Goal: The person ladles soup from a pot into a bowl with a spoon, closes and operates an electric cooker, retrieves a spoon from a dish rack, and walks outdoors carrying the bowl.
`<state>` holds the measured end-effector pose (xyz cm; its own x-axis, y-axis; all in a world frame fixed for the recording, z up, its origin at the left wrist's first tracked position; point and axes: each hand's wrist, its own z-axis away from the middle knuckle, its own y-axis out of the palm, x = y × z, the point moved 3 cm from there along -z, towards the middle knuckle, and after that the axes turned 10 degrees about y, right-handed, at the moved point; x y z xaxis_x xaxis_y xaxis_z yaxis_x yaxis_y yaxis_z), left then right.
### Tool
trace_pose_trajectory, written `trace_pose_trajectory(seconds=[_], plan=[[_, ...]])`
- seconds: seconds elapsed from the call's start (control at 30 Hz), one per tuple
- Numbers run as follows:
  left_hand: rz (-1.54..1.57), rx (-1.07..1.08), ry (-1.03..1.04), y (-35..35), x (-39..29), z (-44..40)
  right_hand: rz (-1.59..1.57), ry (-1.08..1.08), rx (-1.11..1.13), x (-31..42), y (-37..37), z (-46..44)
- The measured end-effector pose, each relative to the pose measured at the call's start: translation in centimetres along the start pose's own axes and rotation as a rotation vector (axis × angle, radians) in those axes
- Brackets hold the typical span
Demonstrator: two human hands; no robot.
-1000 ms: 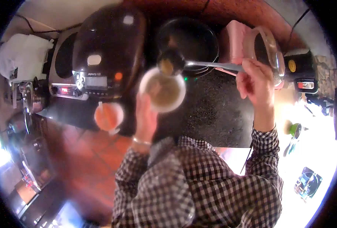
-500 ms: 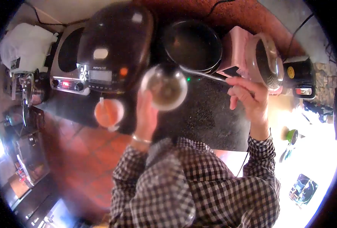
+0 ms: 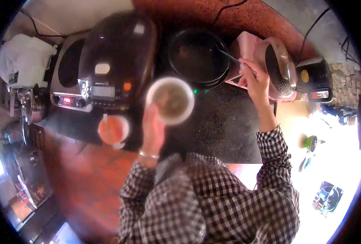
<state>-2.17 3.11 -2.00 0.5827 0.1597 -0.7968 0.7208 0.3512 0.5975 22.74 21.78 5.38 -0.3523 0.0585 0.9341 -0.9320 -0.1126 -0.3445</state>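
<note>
My left hand (image 3: 153, 129) is closed on the side of a white bowl (image 3: 190, 97), which holds a cloudy brownish liquid. The bowl is held over the dark counter, in front of a round black pot (image 3: 196, 51). In my right hand (image 3: 255, 79) is the thin handle of a ladle (image 3: 229, 56), which slants down to the left into the pot. Its head is lost in the pot's dark interior.
A large dark brown rice cooker (image 3: 119, 57) stands left of the pot, beside an orange-filled container (image 3: 113, 129) near the counter's front edge. Pink appliances (image 3: 270, 61) are right of the pot. A white plastic bag (image 3: 24, 59) lies far left.
My right hand has moved up and slightly left, taking the ladle from above the bowl into the pot. The bowl in my left hand sits slightly lower and further left in view.
</note>
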Motion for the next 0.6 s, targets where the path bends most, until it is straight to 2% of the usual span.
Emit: trace_pose_trajectory(seconds=[0.1, 0.13, 0.23, 0.3, 0.4, 0.47, 0.53, 0.6], plan=[[-0.006, -0.018, -0.019, -0.4, 0.4, 0.2, 0.279, -0.123, -0.001, 0.7, 0.3, 0.2], [-0.008, -0.026, -0.022, -0.7, 0.6, 0.2, 0.271, -0.176, -0.007, 1.0, 0.4, 0.2], [0.024, -0.071, -0.045, -1.1, 0.9, 0.4, 0.347, -0.135, 0.029, 2.4, 0.5, 0.1], [0.045, -0.084, -0.049, -1.1, 1.0, 0.5, 0.448, -0.378, 0.088, 2.8, 0.2, -0.4], [0.046, -0.075, -0.048, -1.1, 0.9, 0.5, 0.548, -0.53, 0.18, 3.4, 0.2, -0.9], [0.038, -0.084, -0.072, -1.3, 1.1, 0.6, 0.493, -0.329, 0.227, 3.7, -0.1, -1.2], [0.023, -0.124, -0.106, -1.9, 1.5, 0.9, 0.317, 0.095, 0.253, 3.4, 0.1, -1.4], [0.019, -0.145, -0.12, -2.1, 1.6, 1.0, 0.139, 0.215, 0.246, 3.0, 0.1, -1.4]])
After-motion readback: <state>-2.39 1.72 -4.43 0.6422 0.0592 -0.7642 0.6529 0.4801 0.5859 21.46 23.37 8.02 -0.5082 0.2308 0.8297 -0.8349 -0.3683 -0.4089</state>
